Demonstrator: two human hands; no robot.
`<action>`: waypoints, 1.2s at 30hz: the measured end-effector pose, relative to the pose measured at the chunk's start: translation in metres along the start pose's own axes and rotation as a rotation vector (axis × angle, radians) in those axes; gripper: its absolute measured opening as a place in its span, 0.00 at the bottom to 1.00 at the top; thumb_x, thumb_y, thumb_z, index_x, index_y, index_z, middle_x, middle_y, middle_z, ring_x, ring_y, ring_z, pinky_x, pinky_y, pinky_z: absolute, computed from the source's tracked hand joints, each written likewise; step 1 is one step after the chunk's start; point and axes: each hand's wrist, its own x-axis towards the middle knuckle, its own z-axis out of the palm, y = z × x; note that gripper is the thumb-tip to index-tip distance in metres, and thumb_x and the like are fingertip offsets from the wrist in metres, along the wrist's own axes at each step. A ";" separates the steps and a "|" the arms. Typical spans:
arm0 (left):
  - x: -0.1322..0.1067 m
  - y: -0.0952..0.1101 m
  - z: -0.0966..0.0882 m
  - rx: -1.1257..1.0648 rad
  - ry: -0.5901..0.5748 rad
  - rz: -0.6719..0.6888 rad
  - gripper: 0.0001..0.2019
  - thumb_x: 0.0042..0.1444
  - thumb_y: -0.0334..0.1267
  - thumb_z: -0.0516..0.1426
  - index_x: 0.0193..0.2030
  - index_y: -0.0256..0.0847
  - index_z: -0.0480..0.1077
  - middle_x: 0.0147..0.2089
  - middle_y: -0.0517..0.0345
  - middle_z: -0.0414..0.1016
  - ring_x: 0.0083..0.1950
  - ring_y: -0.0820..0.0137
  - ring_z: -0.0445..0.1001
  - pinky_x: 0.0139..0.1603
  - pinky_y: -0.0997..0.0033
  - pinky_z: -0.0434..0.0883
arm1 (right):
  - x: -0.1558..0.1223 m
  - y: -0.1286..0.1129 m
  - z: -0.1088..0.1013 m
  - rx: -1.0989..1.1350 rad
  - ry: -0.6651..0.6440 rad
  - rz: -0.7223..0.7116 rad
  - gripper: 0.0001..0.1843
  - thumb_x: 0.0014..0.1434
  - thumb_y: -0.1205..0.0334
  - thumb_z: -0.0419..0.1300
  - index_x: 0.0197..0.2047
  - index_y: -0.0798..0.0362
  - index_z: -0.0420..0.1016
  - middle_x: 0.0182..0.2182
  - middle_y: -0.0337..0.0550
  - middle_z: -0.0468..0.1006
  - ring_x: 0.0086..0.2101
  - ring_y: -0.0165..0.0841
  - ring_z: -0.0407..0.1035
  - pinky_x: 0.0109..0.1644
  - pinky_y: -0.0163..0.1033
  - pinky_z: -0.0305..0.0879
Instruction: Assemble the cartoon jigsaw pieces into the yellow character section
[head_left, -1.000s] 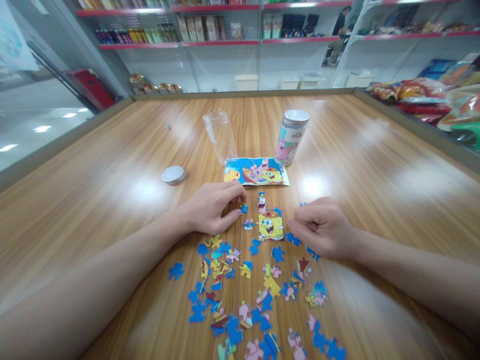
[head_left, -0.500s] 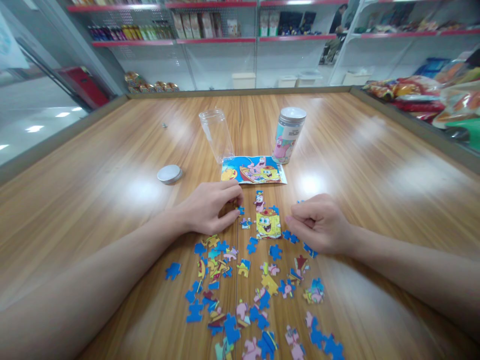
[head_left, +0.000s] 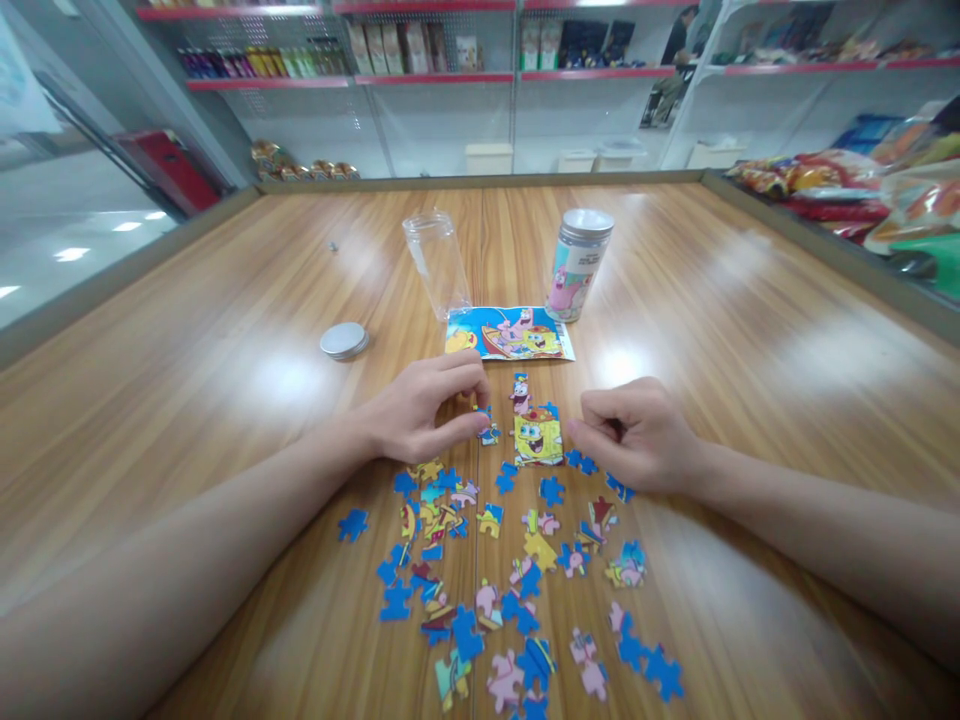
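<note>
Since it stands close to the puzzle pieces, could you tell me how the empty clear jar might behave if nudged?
The clear jar looks tall, narrow and empty, so it is probably light and tips easily. Being round, it would likely roll across the glossy wooden table once down.

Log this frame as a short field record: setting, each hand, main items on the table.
setting: wooden table, shop shelves behind
left hand: fingertips pinching a small puzzle piece
right hand: curled on the table, beside the joined puzzle section
loose pieces: scattered nearer the person
reference picture: flat, beyond the hands
clear jar: open, upright
lid: lying apart
printed can: upright, capped
</note>
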 end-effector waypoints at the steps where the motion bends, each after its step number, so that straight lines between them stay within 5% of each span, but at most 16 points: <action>1: 0.000 0.000 0.001 -0.001 0.003 0.013 0.09 0.63 0.43 0.56 0.39 0.38 0.66 0.38 0.56 0.66 0.37 0.70 0.65 0.38 0.69 0.65 | 0.000 0.000 0.000 -0.007 0.008 0.022 0.22 0.57 0.71 0.58 0.21 0.53 0.48 0.18 0.28 0.46 0.20 0.20 0.42 0.22 0.31 0.40; 12: 0.002 0.002 0.004 0.020 0.045 0.076 0.06 0.61 0.39 0.58 0.39 0.38 0.67 0.39 0.54 0.66 0.39 0.68 0.65 0.39 0.68 0.67 | 0.001 0.001 -0.001 0.016 0.006 0.081 0.22 0.53 0.74 0.57 0.21 0.52 0.45 0.18 0.29 0.44 0.20 0.21 0.40 0.22 0.32 0.38; 21: 0.010 0.019 0.009 0.047 0.011 0.120 0.16 0.56 0.47 0.64 0.44 0.39 0.69 0.59 0.46 0.64 0.64 0.56 0.60 0.67 0.50 0.61 | 0.002 0.011 -0.007 0.224 -0.182 -0.021 0.22 0.50 0.74 0.55 0.21 0.51 0.42 0.18 0.30 0.43 0.19 0.22 0.39 0.24 0.37 0.36; 31: 0.008 0.015 0.007 0.070 -0.097 0.129 0.14 0.55 0.40 0.62 0.47 0.39 0.68 0.67 0.43 0.58 0.72 0.50 0.51 0.71 0.42 0.56 | 0.006 0.022 -0.006 0.208 -0.437 -0.106 0.15 0.42 0.72 0.52 0.19 0.51 0.45 0.18 0.30 0.45 0.21 0.24 0.41 0.27 0.37 0.39; 36: 0.007 0.024 0.003 0.064 -0.107 0.181 0.16 0.56 0.37 0.61 0.52 0.44 0.71 0.70 0.48 0.54 0.73 0.49 0.49 0.72 0.36 0.54 | 0.016 0.024 -0.021 0.421 -0.539 0.068 0.18 0.44 0.73 0.54 0.18 0.51 0.45 0.17 0.28 0.44 0.20 0.22 0.40 0.24 0.35 0.37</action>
